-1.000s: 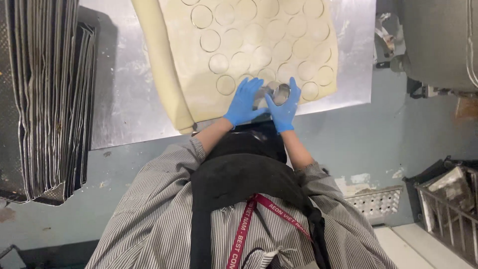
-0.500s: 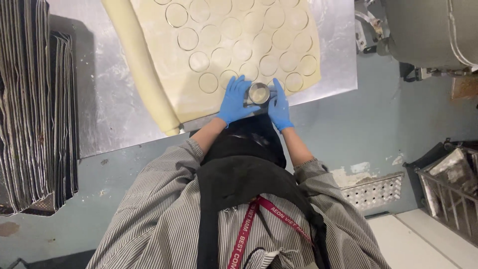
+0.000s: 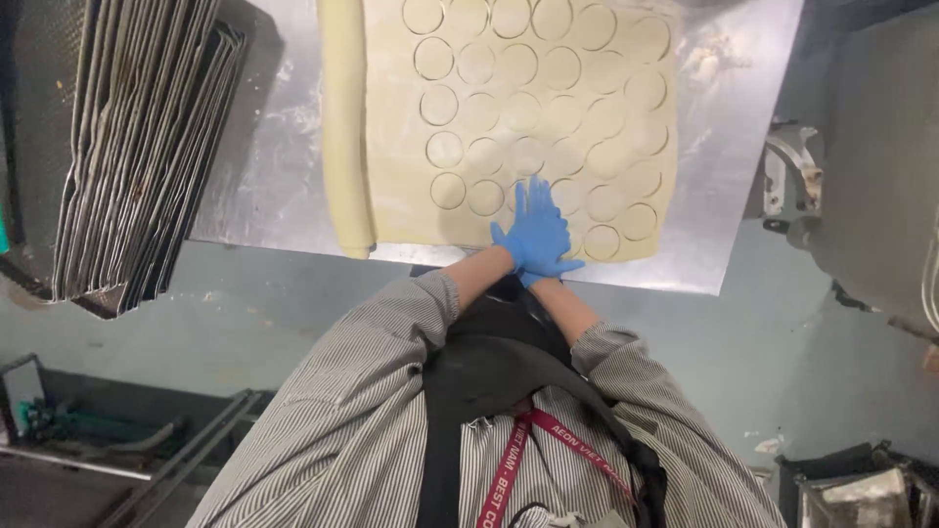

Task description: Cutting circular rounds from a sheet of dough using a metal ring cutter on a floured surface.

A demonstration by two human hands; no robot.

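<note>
We press both gloved hands, left hand [image 3: 529,227] stacked over right hand [image 3: 548,262], flat on the dough sheet [image 3: 391,147], presumably over a hidden round cutter. Cut circles [image 3: 486,198] lie just beyond our fingertips; we judge uncut dough comes next.

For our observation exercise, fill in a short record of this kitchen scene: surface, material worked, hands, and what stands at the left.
Surface: shiny steel worktable
Material: pale flat dough sheet scored with many circles, its left edge rolled up
Hands: left hand in blue glove and right hand in blue glove stacked together, pressing on the dough near its front edge; anything beneath them is hidden
Left side: stack of grey metal baking trays
</note>
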